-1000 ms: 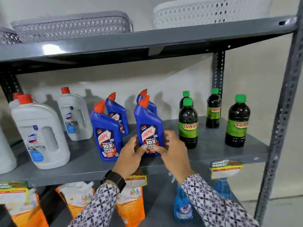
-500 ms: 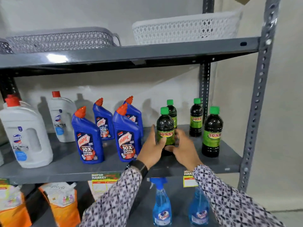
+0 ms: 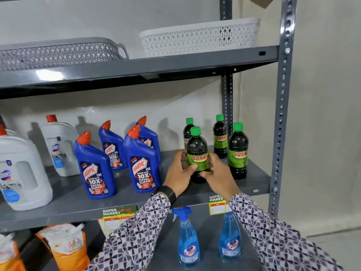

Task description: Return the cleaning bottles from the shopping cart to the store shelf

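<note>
A dark Sunny bottle (image 3: 197, 151) with a green cap stands upright near the front of the grey middle shelf (image 3: 125, 194). My left hand (image 3: 178, 173) wraps its left side and my right hand (image 3: 216, 173) its right side, both touching the green label. Three more Sunny bottles stand behind and to the right, the nearest (image 3: 238, 151) just right of my right hand. Several blue Harpic bottles (image 3: 142, 163) with orange caps stand to the left. The shopping cart is out of view.
White jugs (image 3: 21, 171) with red caps stand at the shelf's left end. Grey (image 3: 58, 53) and white (image 3: 199, 38) baskets sit on the upper shelf. Blue Colin spray bottles (image 3: 188, 239) and orange pouches (image 3: 64, 249) fill the lower shelf. A perforated upright post (image 3: 281, 114) bounds the right side.
Both hands left the front Harpic bottle and moved right onto the front Sunny bottle. My view has shifted right and slightly upward.
</note>
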